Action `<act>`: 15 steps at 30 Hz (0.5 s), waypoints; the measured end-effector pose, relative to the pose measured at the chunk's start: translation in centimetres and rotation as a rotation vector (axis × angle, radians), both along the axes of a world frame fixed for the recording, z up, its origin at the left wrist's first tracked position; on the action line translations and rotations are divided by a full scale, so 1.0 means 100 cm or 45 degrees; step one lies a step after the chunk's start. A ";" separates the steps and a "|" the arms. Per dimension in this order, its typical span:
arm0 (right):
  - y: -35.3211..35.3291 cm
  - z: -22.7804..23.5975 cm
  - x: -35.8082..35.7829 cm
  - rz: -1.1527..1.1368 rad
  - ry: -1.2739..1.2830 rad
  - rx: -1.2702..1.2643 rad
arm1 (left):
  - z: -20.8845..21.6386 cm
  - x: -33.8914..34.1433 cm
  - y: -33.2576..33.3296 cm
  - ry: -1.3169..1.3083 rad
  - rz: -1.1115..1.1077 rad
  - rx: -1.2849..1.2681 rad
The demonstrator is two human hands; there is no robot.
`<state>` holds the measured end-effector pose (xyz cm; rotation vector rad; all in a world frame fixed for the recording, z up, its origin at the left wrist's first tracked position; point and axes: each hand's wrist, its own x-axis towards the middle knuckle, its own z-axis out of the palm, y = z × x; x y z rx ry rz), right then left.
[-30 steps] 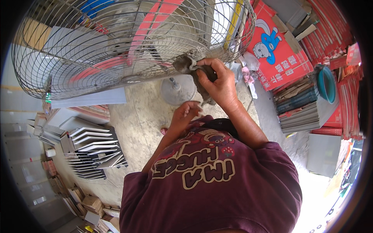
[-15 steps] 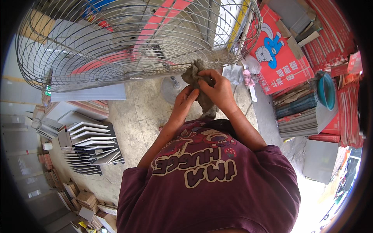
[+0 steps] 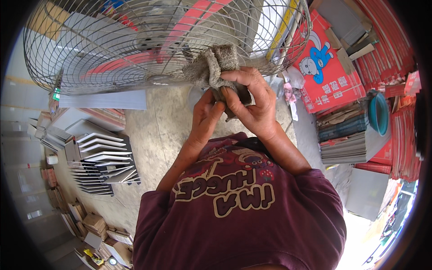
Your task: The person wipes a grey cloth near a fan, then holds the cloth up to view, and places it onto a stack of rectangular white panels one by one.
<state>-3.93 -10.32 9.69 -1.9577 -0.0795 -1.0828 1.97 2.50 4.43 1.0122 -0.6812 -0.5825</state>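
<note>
At the near left, a rack (image 3: 101, 157) of pale sheets stands on the floor (image 3: 155, 144). Farther off, a big fan (image 3: 135, 49) spreads from the left past the middle, red blades showing through its wire cage.

The left hand (image 3: 208, 117) is raised in front of the body, narrow, with thumb and fingers pinched on the lower part of a cloth (image 3: 220, 60); some fingertips are hidden behind it. The cloth, coarse and grey-brown, is bunched between the two hands, a fold standing up along its middle. Its far end overlaps the cage in this view; whether they touch, I cannot tell. The right hand (image 3: 254, 96) holds the cloth from the right, thumb on the near side and forefinger laid along the fold.

The step in hand looks like gathering and arranging the cloth, rather than wiping with it. A good next move would call for both pinches to stay firm while the folds are evened, with the knuckles kept off the wires.

To the right, well apart from the hands, are a red carton (image 3: 333, 90) and a teal basin (image 3: 379, 114).
</note>
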 end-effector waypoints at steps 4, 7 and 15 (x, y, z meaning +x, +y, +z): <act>0.007 -0.011 0.006 -0.026 0.150 0.162 | -0.010 0.001 0.004 0.070 0.100 0.104; 0.009 -0.028 0.007 -0.019 0.333 0.337 | -0.016 0.001 0.003 0.108 0.170 0.161; 0.013 -0.065 0.013 0.084 0.430 0.747 | -0.021 -0.002 0.001 0.402 0.177 0.118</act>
